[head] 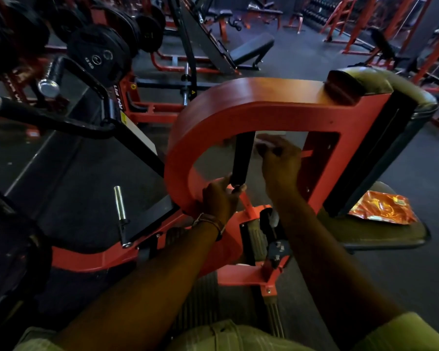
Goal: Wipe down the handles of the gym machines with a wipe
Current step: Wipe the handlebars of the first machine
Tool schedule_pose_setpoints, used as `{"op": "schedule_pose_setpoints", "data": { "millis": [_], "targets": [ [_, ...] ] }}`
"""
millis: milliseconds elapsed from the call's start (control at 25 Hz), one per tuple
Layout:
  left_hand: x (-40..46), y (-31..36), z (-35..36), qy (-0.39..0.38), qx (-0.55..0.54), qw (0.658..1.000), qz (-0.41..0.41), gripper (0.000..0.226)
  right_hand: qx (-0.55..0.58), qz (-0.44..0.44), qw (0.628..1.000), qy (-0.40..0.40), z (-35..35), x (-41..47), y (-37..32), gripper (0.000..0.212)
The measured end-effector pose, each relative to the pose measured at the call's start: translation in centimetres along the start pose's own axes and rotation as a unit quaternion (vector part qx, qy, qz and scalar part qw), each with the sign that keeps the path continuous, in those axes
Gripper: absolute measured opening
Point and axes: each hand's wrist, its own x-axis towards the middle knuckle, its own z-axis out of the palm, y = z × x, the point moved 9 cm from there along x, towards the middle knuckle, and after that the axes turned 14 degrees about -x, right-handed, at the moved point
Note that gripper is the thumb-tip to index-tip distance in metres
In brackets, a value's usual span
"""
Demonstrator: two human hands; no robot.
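Observation:
A black padded handle hangs upright inside the curved red frame of a gym machine. My left hand pinches the handle's lower end, with a watch on that wrist. My right hand is just right of the handle near its top, fingers curled round a pale wipe that is blurred. Whether the wipe touches the handle I cannot tell.
An orange foil wipes packet lies on the machine's seat pad at right. A dark back pad stands behind the frame. Black weight plates and a black lever arm crowd the left. Benches and red racks fill the background.

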Motion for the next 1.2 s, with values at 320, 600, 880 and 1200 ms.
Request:
{"op": "schedule_pose_setpoints", "data": {
  "millis": [320,600,880,1200],
  "targets": [
    [-0.4,1.0,-0.4,-0.008,-0.024,1.000,0.013,0.026,-0.077,0.123,0.899,-0.414,4.9,0.4,-1.7,0.048],
    [-0.5,0.9,-0.2,-0.013,-0.039,0.999,0.024,0.023,-0.040,0.170,0.904,-0.389,7.0,-0.5,2.7,0.035],
    [-0.3,0.2,0.3,-0.057,-0.104,0.993,-0.017,0.025,0.180,0.104,0.977,-0.047,1.7,-1.0,0.9,0.012],
    [0.3,-2.7,-0.2,-0.044,-0.125,0.989,-0.062,0.026,-0.093,-0.081,0.977,0.172,2.3,-3.9,-2.6,0.026]
  ]
}}
